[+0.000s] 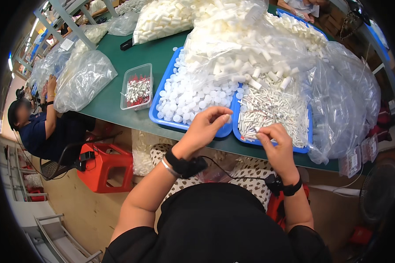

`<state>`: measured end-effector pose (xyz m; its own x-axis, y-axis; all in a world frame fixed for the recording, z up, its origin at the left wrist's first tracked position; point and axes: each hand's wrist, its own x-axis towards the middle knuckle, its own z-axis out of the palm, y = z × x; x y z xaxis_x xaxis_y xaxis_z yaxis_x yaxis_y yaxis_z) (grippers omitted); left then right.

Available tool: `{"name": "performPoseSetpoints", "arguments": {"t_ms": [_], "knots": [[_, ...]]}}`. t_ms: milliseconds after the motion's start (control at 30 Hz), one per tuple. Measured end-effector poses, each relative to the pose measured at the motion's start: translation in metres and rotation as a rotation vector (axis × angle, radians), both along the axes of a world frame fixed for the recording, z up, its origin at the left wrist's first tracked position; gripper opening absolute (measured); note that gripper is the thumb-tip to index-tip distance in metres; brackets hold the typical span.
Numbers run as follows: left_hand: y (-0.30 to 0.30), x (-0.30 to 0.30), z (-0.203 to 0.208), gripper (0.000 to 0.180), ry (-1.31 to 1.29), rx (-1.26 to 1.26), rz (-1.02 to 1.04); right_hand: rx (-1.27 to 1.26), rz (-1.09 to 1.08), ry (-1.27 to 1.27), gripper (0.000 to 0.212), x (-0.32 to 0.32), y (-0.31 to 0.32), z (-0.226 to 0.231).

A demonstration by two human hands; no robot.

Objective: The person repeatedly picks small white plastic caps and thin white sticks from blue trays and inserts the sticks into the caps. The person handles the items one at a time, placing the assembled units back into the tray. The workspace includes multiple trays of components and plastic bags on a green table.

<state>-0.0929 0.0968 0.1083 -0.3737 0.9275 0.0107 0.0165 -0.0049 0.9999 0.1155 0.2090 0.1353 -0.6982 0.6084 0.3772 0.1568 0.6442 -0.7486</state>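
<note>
My left hand (206, 127) is over the front right corner of a blue tray (154, 105) of round, translucent white caps (184, 94). Its thumb and forefinger are pinched together; what lies between them, perhaps a cap, is too small to make out. My right hand (277, 142) hovers above the front of a second blue tray (311, 127), which is full of thin white sticks (274, 107). Between its thumb and fingertips shows a small white piece (256, 129). The two hands are apart, with the trays' adjoining rims between them.
Large clear bags of white foam-like cylinders (245, 44) slump over the trays' back. A clear plastic box (136, 87) holds red and white pieces. Crumpled clear bags (342, 105) lie right. At left are a co-worker (44, 127) and a red stool (105, 166). Cables hang from my wrists.
</note>
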Motion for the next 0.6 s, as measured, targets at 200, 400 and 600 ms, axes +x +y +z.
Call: {"name": "performPoseSetpoints", "arguments": {"t_ms": [200, 400, 600], "knots": [[-0.024, 0.028, -0.01, 0.029, -0.937, -0.003, -0.093, 0.196, 0.053, -0.01, 0.01, -0.001, -0.025, 0.004], [-0.028, 0.034, -0.014, 0.029, -1.007, -0.046, -0.055, 0.268, 0.039, -0.068, 0.011, 0.0, -0.025, -0.001], [-0.031, 0.041, -0.018, 0.032, -0.771, -0.102, 0.031, 0.335, 0.061, -0.12, 0.014, -0.001, -0.029, 0.005]]}}
